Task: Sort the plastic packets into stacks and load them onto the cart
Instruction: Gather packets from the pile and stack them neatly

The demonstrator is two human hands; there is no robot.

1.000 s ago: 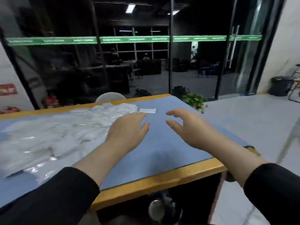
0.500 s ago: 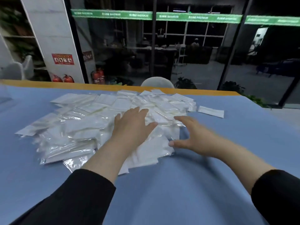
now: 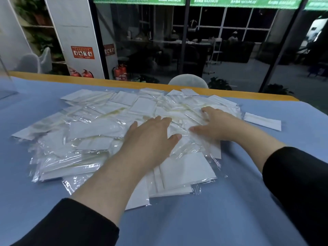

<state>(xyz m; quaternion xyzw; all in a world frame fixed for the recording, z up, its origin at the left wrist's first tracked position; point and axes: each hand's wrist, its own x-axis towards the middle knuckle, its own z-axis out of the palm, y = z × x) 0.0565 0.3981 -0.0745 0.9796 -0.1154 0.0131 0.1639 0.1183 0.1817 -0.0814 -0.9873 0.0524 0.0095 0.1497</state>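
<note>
A wide, loose heap of clear plastic packets (image 3: 99, 128) with white contents covers the middle of the blue table (image 3: 195, 219). My left hand (image 3: 150, 137) lies flat on the heap's middle, fingers straight and spread. My right hand (image 3: 216, 123) rests palm down on the heap's right part, fingers stretched over the packets. Neither hand grips a packet. One single packet (image 3: 262, 121) lies apart on the blue surface to the right of the heap. No cart is in view.
The table's orange far edge (image 3: 71, 79) runs along a glass wall. A white chair back (image 3: 188, 79) rises behind that edge. Red fire extinguishers (image 3: 120, 71) stand on the floor beyond. A clear plastic object (image 3: 5, 86) sits at the far left.
My view swung left from the table's right end onto the heap. Both hands came down from above the blue surface onto the packets; the right hand slid further up the pile.
</note>
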